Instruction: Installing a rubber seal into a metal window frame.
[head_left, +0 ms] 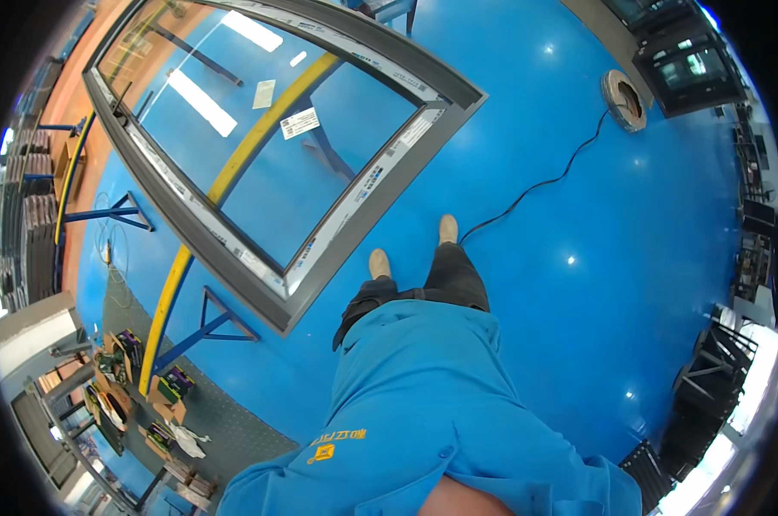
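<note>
Neither of my hands is in view; only the blue shirt (415, 370) on my body, dark trousers and light shoes show below. In front of me and to the left, a large grey window sash (389, 211) with a glass pane (363, 116) rests on a yellow-topped stand (176, 275). Printed protective film covers the inner strips of its frame. A white label (300, 123) and a paler slip (263, 95) are on the glass. Through the pane, the yellow bar and blue legs of the stand are visible.
A black cable (539, 183) runs across the blue floor from near my shoes to a coil (623, 101) at the far right. Open cardboard boxes (167, 396) stand on a dark mat at the left. Dark frames (707, 396) line the right side.
</note>
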`<state>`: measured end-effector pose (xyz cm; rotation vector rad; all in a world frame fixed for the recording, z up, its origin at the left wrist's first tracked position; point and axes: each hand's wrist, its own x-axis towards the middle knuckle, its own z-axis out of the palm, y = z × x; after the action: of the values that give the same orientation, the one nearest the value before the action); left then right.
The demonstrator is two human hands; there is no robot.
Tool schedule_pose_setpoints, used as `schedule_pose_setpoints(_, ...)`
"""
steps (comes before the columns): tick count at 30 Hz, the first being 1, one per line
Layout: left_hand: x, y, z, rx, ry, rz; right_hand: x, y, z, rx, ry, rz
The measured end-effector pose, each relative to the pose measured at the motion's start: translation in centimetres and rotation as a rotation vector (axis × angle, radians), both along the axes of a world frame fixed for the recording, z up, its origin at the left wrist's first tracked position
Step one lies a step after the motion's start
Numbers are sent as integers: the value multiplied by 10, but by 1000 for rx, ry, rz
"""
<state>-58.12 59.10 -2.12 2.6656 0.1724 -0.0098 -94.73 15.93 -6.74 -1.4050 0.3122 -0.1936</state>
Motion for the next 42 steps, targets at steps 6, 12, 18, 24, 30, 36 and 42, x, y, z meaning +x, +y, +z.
schedule_pose_setpoints(6, -13, -78, 4, 46, -130, 124, -21, -97, 26, 19, -177, 123)
schedule_pose_setpoints(12, -47, -96, 25, -79, 767, 295, 331, -336, 118, -95, 381, -269)
schedule_pose_setpoints(18, 110, -266, 193, -656, 140, 144, 570, -249, 296, 180, -22, 118)
schedule_pose_setpoints(24, 135, -352, 262, -1252, -129, 179, 569, -121, 314, -155, 30, 956)
schedule_pose_setpoints(30, 119, -326, 248, -1312, -62, 461, 546, -112, 280, -144, 267, 1007)
schedule_pose_setpoints(36, 111, -242, 214, -1484, -194, 680, 574, -174, 272, -368, 350, 1102)
schedule_pose_setpoints(42, 118, -204, 177, -1747, 168, 598, 625, -212, 296, -1193, 184, 938)
